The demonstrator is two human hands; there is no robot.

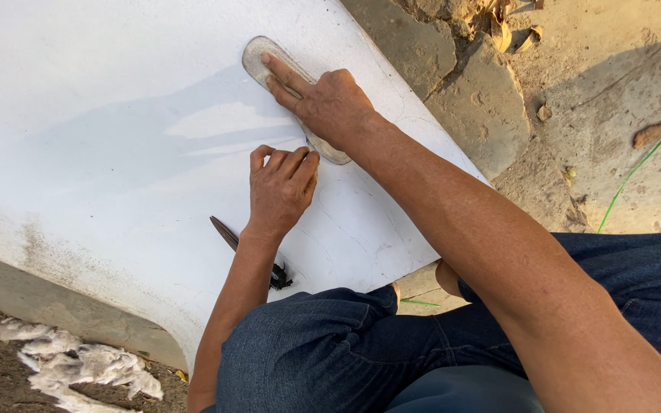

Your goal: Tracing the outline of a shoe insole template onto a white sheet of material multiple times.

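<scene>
A large white sheet (101, 130) lies across a low stone slab. A grey, sole-shaped template (258, 57) rests flat on the sheet. My right hand (327, 103) presses down on the template, two fingers stretched along it, and covers its middle. Just below, my left hand (281, 187) rests on the sheet with its fingers curled tight, their tips beside the template's near end. I see nothing in that fist. Faint curved outlines mark the sheet near it. A dark, thin-bladed knife (227, 233) lies on the sheet, partly under my left wrist.
My knees in blue jeans (330, 344) are at the sheet's near edge. Flat stones (468, 99) and dry leaves lie on the sandy ground to the right, with a green cord (640, 160) crossing it. White fluffy scraps (78, 363) sit on the dirt at the lower left.
</scene>
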